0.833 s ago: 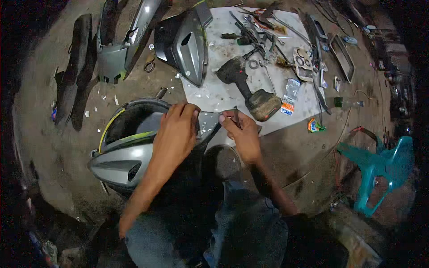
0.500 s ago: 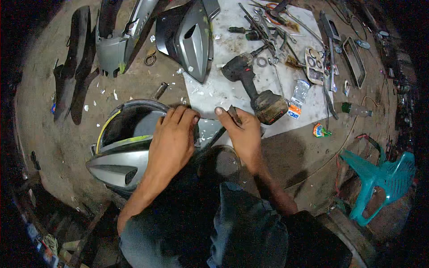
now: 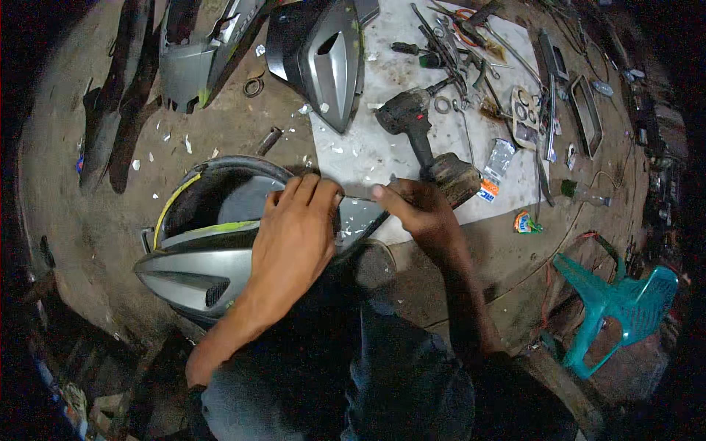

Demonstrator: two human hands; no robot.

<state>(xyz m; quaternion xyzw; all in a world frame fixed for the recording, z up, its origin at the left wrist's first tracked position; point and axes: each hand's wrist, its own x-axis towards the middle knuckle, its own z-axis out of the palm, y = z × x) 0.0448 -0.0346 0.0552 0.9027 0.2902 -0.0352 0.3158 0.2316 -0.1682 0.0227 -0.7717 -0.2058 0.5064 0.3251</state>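
Note:
A silver and black motorcycle body panel [image 3: 220, 266], with yellow-green edges, lies in front of me over a black tub-shaped part [image 3: 195, 195]. My left hand [image 3: 294, 231] grips the panel's right end, fingers curled over its edge and hiding it. Close to its right, my right hand [image 3: 426, 217] is closed with the thumb pointing left. A thin dark strip [image 3: 358, 197] runs between the thumb tip and my left fingers. What else the right fingers hold is hidden in shadow. White flakes show on the panel just below the strip.
A cordless impact wrench [image 3: 426, 143] lies on a white sheet [image 3: 353, 158], with hand tools [image 3: 445, 55] beyond. More silver panels [image 3: 334, 70] lie at the far left. A teal plastic chair [image 3: 621, 309] stands at right. White chips dot the floor.
My right hand has shifted slightly right and turned over, its back now darker and more toward me. The left hand keeps its grip. The whole view has tilted a little.

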